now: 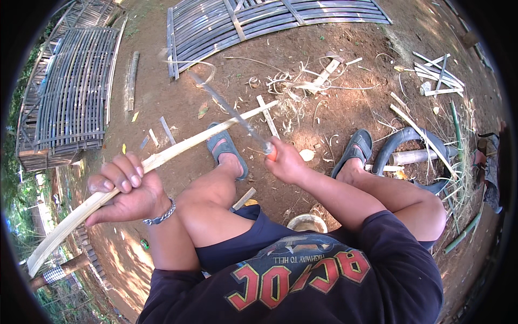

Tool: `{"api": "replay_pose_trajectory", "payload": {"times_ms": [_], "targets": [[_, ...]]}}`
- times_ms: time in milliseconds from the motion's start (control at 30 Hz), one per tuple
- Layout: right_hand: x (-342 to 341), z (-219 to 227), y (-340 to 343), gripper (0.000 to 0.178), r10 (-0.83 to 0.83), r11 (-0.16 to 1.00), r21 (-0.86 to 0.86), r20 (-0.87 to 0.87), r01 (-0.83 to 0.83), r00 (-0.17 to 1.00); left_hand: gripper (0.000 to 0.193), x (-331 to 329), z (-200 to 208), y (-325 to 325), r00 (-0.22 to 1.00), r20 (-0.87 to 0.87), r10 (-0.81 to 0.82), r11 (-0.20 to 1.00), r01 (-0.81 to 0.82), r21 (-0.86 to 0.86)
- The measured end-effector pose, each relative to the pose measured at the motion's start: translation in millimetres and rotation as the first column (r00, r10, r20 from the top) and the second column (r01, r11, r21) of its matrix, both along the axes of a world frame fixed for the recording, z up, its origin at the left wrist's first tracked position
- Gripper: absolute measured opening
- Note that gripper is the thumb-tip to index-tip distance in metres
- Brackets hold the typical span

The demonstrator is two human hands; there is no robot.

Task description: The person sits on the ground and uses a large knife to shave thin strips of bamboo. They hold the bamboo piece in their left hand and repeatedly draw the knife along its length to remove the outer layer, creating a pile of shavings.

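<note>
My left hand is wrapped round a long, pale bamboo strip, which runs from the lower left up toward the middle. In my right hand is the orange handle of a long-bladed knife; its grey blade points up and to the left. The blade crosses the strip near the strip's far end; whether the two touch I cannot tell. Near the knife tip a thin curled shaving hangs in a loop. Both knees are bent, with the strip passing over my left sandal.
Curly shavings lie on the dirt ahead. Slatted bamboo panels stand at the far left and top. Cut strips are piled at the right, near a black rubber tube. A round metal bowl sits between my legs.
</note>
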State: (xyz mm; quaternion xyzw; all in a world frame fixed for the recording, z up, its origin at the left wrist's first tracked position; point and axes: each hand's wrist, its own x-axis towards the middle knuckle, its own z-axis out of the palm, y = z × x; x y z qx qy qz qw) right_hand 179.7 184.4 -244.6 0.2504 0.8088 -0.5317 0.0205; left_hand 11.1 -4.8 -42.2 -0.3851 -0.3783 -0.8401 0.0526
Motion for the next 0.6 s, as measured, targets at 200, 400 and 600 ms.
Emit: {"api": "replay_pose_trajectory", "payload": {"times_ms": [200, 400, 600], "targets": [[-2.9, 88.2, -41.3, 0.041, 0.218, 0.975, 0.104, -0.245, -0.198, 0.945, 0.072, 17.5, 0.0, 7.7, 0.997, 0.003, 0.074, 0.996, -0.074, 0.047], [-6.5, 80.0, -33.9, 0.037, 0.169, 0.984, 0.082, -0.1, -0.161, 0.981, 0.069, 30.7, 0.2, 17.0, 0.969, 0.07, 0.236, 0.971, -0.239, 0.03], [-8.9, 50.3, -20.7, 0.036, 0.175, 0.975, 0.156, -0.101, -0.158, 0.979, 0.071, 30.7, -2.4, 15.3, 0.979, 0.063, 0.192, 0.98, -0.195, 0.043]]}}
